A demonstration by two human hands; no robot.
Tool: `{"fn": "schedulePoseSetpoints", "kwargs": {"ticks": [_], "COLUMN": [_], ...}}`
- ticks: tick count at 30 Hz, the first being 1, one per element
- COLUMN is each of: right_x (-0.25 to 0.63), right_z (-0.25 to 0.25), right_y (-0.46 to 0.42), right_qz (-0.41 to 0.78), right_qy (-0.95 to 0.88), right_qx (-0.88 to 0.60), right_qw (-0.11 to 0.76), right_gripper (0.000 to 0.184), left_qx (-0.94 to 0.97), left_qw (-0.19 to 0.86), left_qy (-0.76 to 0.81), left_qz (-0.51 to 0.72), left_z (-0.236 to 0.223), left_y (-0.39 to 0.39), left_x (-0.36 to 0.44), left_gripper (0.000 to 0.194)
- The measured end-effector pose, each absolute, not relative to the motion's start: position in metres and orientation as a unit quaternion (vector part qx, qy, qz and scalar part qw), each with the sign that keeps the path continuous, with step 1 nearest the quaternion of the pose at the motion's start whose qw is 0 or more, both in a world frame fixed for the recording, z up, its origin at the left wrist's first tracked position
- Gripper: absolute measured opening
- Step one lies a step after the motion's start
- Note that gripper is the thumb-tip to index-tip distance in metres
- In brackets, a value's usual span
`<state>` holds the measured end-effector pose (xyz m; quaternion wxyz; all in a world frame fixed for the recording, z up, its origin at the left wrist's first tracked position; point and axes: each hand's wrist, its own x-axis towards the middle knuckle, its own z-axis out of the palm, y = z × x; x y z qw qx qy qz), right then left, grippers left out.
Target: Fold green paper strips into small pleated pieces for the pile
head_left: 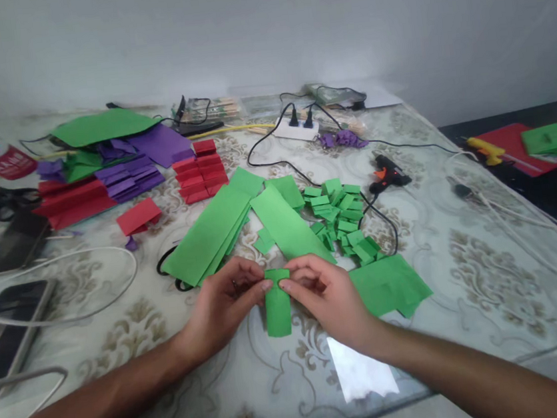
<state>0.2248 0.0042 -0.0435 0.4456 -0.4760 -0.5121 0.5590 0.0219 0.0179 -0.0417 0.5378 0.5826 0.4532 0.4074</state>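
Note:
A small green paper strip is pinched near its top between both hands. My left hand grips its left edge with thumb and fingertips, and my right hand does the same on the right edge. Just beyond the fingers lies a long green strip. Several more long green strips are stacked to its left, partly over black scissor handles. Small folded green pieces form a heap beyond my right hand. Wider green sheets lie beside my right wrist.
A hot glue gun and a white power strip with black cables stand behind. Folded red pieces and purple pieces are at the back left. A phone and a white cable lie left. A yellow glue gun rests right.

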Motion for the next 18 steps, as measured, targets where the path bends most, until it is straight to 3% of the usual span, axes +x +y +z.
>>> {"fn": "schedulePoseSetpoints", "kwargs": {"ticks": [18], "right_x": [0.2237], "right_z": [-0.0436], "right_y": [0.0046], "right_qz": [0.569], "right_qy": [-0.512], "right_qx": [-0.467], "right_qw": [0.442], "right_gripper": [0.02], "left_qx": [0.579], "left_qw": [0.537], "left_qy": [0.463], "left_qz": [0.403], "left_z": [-0.0396], "left_y": [0.0186], "left_x": [0.0223], "left_gripper": [0.011]}}
